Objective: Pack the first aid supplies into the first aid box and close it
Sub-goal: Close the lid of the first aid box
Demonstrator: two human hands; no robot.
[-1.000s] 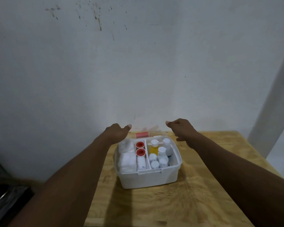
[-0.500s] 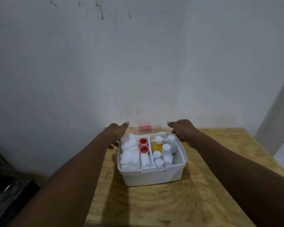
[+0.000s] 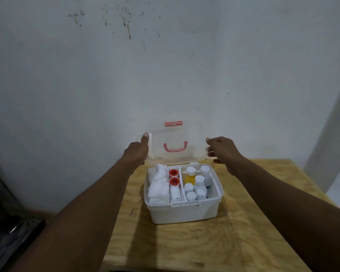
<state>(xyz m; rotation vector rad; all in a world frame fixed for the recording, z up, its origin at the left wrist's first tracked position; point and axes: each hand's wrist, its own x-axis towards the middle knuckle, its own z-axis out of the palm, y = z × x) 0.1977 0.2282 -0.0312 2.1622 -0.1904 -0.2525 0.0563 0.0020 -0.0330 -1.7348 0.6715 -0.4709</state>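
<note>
First aid box (image 3: 184,210) sits at the table's (image 3: 243,242) far edge, packed: cotton left, bottles right. Head view: your left hand (image 3: 136,152) and right hand (image 3: 223,151) each clasp a side of the upright clear lid (image 3: 173,147). Closing step; next, swing it down squarely, then latch.

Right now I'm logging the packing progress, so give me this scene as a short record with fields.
surface: wooden table
box: white first aid box, open
lid: clear lid raised upright, pink handle, red latch on top
left hand: left hand gripping lid's left edge
right hand: right hand gripping lid's right edge
left compartment: white cotton
middle compartment: two red-capped items, white roll
right compartment: white bottles, one with yellow liquid
outside box: no supplies seen
</note>
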